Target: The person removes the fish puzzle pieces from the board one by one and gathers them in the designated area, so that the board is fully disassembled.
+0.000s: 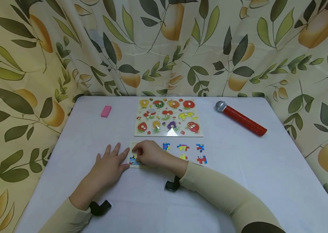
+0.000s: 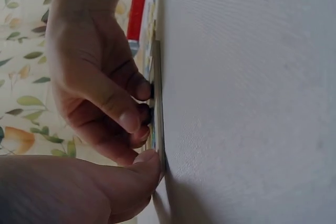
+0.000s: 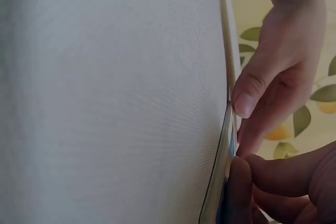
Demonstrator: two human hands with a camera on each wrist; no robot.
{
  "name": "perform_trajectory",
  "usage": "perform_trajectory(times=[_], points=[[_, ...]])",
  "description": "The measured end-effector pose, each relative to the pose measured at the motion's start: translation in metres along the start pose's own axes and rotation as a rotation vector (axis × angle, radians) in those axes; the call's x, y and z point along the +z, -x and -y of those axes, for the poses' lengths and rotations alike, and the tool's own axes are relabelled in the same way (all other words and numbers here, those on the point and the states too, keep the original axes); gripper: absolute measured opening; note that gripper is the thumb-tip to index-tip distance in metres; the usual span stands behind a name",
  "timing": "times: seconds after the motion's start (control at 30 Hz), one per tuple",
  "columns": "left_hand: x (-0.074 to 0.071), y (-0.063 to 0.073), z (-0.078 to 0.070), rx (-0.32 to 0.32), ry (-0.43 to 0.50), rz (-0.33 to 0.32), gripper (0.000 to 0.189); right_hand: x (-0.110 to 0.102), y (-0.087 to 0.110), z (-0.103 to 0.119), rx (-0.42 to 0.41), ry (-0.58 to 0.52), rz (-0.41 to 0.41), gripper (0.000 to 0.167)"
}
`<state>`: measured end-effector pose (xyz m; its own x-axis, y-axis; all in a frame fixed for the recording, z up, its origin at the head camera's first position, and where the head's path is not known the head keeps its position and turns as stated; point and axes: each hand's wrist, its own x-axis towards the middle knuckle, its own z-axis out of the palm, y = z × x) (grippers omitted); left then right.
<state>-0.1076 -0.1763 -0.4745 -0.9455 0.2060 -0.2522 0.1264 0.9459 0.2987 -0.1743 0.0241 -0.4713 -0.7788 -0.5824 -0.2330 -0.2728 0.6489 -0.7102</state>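
A small jigsaw board point(image 1: 132, 165) with a blue picture lies in front of the fruit board, its middle and right side hidden by my right hand. My left hand point(image 1: 108, 165) rests beside it with fingers spread, thumb and forefinger at its left edge. Over the board my right hand point(image 1: 152, 154) has curled fingers and pinches a small jigsaw piece low against the surface; the piece itself is mostly hidden. In the left wrist view the right hand point(image 2: 100, 87) has its fingertips close on the board's face, with the left thumb point(image 2: 144, 163) at the board's near end.
Several loose jigsaw pieces point(image 1: 183, 147) lie right of the small board, partly behind my right wrist. Behind them is a wooden fruit puzzle board point(image 1: 178, 132). A pink block point(image 1: 106, 111) sits at back left, a red glittery microphone point(image 1: 243, 120) at back right.
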Motion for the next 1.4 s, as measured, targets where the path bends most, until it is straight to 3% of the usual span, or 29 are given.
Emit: perform_trajectory(times=[0.4, 0.93, 1.4], points=[[-0.002, -0.001, 0.002, -0.006, 0.02, 0.032, 0.063, 0.006, 0.006, 0.001, -0.042, 0.099, 0.019, 0.028], [-0.002, -0.001, -0.001, -0.009, -0.01, 0.008, 0.063, 0.01, 0.008, 0.005, -0.064, 0.167, 0.0, 0.029], [-0.004, 0.001, -0.003, -0.012, -0.019, 0.012, 0.062, 0.014, 0.01, 0.007, -0.023, 0.135, -0.006, 0.03]])
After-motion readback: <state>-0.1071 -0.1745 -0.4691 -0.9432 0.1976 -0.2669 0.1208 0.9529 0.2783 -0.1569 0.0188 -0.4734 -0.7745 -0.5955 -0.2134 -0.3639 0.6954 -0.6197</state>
